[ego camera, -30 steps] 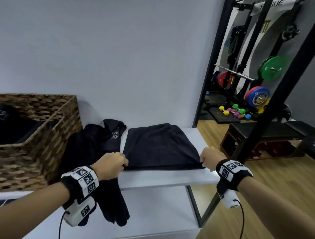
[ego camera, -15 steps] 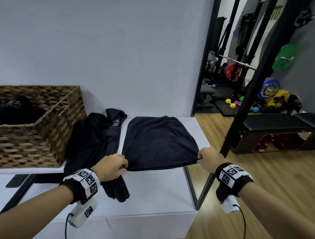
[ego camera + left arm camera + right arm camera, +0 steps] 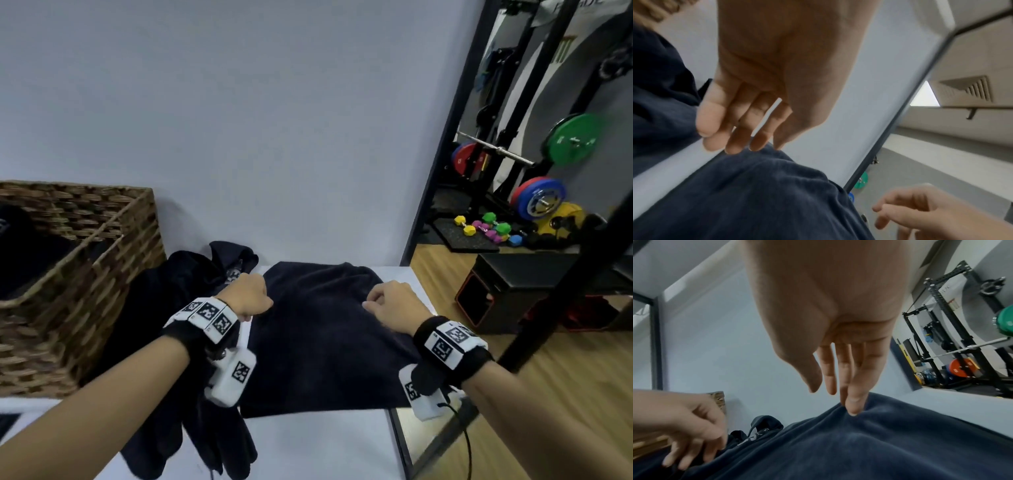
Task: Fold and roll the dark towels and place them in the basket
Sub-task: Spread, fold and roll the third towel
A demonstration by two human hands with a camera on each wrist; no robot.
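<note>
A dark folded towel (image 3: 325, 349) lies on the white table (image 3: 318, 445), doubled over toward the wall. My left hand (image 3: 251, 296) hovers at its far left corner. In the left wrist view the fingers (image 3: 740, 129) hang loosely, tips just touching the towel (image 3: 756, 194) and holding nothing. My right hand (image 3: 390, 301) is over the far right part; its straight fingers (image 3: 853, 402) touch the cloth (image 3: 859, 443), thumb apart. A wicker basket (image 3: 113, 274) stands at the left with a dark towel (image 3: 20, 253) inside.
A heap of loose dark towels (image 3: 178, 284) lies between basket and folded towel and hangs over the table's front edge. The wall is close behind. A black slanted post (image 3: 565, 315), a black bench (image 3: 513, 284) and weight plates (image 3: 572, 140) stand to the right.
Both hands carried the towel's near edge forward over the far part, doubling it, then let go. The fingers that pinched the corners now hang loose.
</note>
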